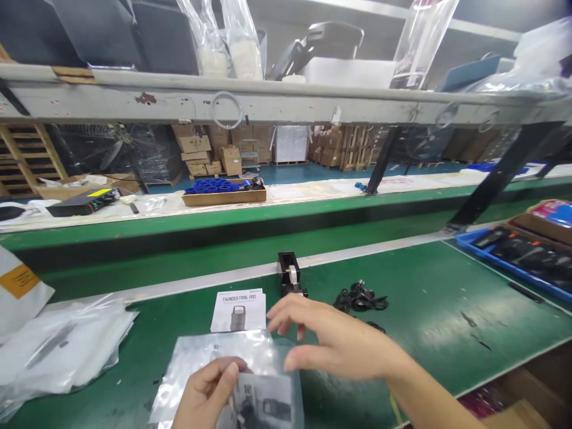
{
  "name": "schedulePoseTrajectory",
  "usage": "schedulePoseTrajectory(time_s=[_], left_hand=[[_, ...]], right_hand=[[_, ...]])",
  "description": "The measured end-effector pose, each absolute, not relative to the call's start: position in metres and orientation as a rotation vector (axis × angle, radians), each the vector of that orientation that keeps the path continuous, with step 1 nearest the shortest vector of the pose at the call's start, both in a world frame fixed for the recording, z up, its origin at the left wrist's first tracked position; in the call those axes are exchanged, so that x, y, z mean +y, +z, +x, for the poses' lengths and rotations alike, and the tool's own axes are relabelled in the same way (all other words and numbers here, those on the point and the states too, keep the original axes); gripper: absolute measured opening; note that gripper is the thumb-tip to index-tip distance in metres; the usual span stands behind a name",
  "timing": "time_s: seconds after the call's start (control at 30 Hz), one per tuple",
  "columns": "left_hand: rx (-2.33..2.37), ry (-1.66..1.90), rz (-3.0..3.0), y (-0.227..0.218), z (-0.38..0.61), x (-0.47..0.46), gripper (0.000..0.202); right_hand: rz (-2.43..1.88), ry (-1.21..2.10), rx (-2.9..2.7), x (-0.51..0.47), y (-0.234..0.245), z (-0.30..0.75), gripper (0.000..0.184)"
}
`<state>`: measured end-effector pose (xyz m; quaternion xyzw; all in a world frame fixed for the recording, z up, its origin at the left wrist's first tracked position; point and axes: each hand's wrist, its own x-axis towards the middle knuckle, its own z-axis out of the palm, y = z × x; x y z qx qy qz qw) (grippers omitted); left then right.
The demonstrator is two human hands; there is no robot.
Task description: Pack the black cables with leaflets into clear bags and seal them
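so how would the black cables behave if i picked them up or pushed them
The cables look floppy, since they lie in bends and loops. They may tangle, as strands cross each other. Rolling seems unlikely, given their uneven, sprawled heap.

1. A clear plastic bag (298,396), soft and glossy, is pinched near its upper edge in the left hand (208,393), raised toward the camera over the green worktop (424,316).
2. A printed sheet (286,384) shows within it, pale grey, bearing a picture of a dark appliance and a small square pattern; motion blur hides the finer print.
3. The bag's right edge hangs loose beneath the parted fingers of the right hand (317,333).
4. Behind it, clear plastic (179,366) lies flat and shiny on the worktop.
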<state>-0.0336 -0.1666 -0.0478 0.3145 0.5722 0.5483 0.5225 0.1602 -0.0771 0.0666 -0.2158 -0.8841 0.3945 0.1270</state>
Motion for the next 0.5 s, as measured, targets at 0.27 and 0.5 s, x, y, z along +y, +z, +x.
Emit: schedulePoseTrajectory(time_s=[0.27, 0.5], left_hand=[[1.572, 1.344, 0.839, -0.05, -0.028, -0.159, 0.033], [1.59, 1.235, 0.944, -0.047, -0.038, -0.158, 0.031]], right_hand=[[-1.076, 1.589, -1.738, -0.093, -0.031, 0.151, 0.028], [-0.939, 1.361, -1.943, -0.08, -0.033, 0.154, 0.029]])
